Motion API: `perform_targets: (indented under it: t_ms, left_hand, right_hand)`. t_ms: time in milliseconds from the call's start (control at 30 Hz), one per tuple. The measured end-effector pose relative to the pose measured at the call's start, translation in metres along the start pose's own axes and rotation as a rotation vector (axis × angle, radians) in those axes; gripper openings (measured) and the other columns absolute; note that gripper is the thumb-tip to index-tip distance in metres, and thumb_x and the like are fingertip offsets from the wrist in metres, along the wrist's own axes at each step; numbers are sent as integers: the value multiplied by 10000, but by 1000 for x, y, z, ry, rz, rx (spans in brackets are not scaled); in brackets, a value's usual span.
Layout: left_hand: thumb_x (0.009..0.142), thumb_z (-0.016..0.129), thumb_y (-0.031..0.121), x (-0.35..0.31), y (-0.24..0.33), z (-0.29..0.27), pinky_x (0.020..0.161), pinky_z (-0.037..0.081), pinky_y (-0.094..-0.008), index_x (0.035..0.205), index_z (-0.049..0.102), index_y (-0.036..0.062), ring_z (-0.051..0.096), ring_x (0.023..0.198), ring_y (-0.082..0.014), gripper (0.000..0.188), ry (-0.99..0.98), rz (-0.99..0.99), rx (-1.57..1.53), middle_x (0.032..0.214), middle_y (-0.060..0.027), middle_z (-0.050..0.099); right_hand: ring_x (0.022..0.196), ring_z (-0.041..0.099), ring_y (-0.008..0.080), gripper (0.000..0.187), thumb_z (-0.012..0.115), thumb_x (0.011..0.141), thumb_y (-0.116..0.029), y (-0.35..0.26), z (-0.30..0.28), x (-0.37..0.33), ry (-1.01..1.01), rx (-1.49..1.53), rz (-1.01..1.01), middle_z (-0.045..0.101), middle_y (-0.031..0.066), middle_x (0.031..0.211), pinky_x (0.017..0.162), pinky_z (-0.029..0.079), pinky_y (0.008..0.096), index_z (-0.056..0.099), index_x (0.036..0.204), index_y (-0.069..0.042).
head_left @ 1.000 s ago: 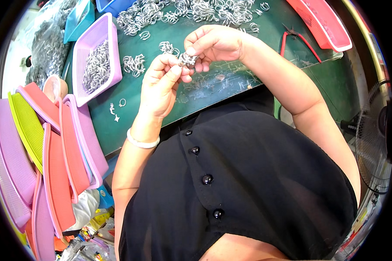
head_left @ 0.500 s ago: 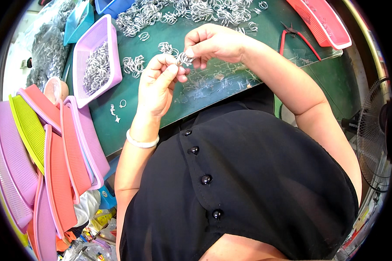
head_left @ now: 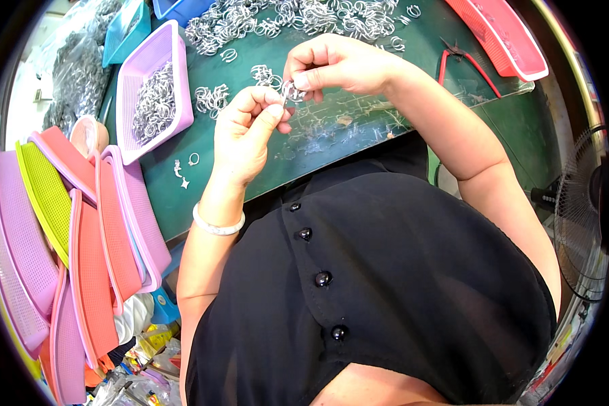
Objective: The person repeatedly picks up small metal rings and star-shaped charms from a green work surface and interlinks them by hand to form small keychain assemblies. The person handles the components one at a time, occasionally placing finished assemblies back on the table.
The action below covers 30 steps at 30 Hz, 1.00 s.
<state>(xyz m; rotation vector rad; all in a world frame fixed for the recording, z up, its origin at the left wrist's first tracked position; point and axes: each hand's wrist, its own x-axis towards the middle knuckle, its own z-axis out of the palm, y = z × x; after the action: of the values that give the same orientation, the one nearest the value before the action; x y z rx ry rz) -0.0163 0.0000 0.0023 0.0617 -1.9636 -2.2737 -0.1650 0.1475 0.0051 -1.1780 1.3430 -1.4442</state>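
Observation:
Between both hands, just over the table's near edge, is a small cluster of silvery metal rings (head_left: 291, 91). My left hand (head_left: 250, 128) pinches it from the left with thumb and forefinger. From the right, the thumb and fingers of my right hand (head_left: 331, 66) close on the same cluster. Exactly how the rings sit in the fingertips is partly hidden. Close behind the hands lies a small group of rings (head_left: 266, 76), and another small pile of rings (head_left: 212, 99) lies left of it. A large heap of rings (head_left: 304, 17) spreads along the far side.
A purple basket (head_left: 186, 101) of rings stands at left on the green table (head_left: 250, 189). Red-handled pliers (head_left: 468, 64) lie at right beside a red basket (head_left: 531, 71). Stacked colored baskets (head_left: 88, 264) fill the left side; a fan (head_left: 578, 210) stands far right.
The ring cluster has turned between my fingertips, and my left fingers have shifted slightly. The whole view has moved a little; both hands keep their pinch.

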Motion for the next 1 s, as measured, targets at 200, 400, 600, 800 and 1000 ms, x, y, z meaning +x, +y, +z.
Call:
perform_targets:
  t_ms: [200, 400, 600, 800, 1000]
  left_hand:
    - [851, 538, 24, -4, -3, -6, 648, 477, -222, 906, 550, 12, 564, 690, -100, 58, -51, 16, -7, 819, -55, 597]
    - [855, 540, 35, -6, 2, -6, 662, 491, -239, 924, 542, 6, 568, 715, -107, 74, -82, 36, 30, 854, -74, 601]
    - [842, 561, 15, -7, -1, -5, 684, 507, -257, 944, 530, 0, 577, 752, -116, 108, -117, 100, -33, 859, -65, 588]
    - [835, 565, -7, -4, -11, -6, 694, 501, -240, 921, 523, -8, 574, 764, -110, 96, -139, 156, 31, 842, -48, 577]
    - [819, 569, -32, -6, -6, -12, 685, 487, -221, 895, 544, -18, 576, 755, -101, 81, -194, 184, 161, 831, -41, 584]
  right_hand:
    - [671, 502, 58, 173, 564, 850, -168, -2, -2, -3, -100, -123, -43, 568, 4, 776, 613, 440, 217, 569, 872, 3]
    - [673, 548, 81, 161, 572, 847, -174, 3, 7, -4, -39, 115, -11, 591, 30, 753, 623, 452, 226, 558, 787, -25]
    - [706, 547, 101, 208, 577, 857, -206, 14, 8, -5, -82, 443, 41, 595, 45, 850, 615, 450, 237, 576, 904, -4]
    - [690, 526, 92, 197, 570, 859, -195, 15, 6, -5, -85, 262, 22, 587, 38, 846, 609, 437, 232, 572, 870, 1]
    - [673, 490, 76, 183, 550, 858, -165, -2, 5, -8, -143, 2, -103, 573, 49, 851, 603, 426, 227, 526, 781, -1]
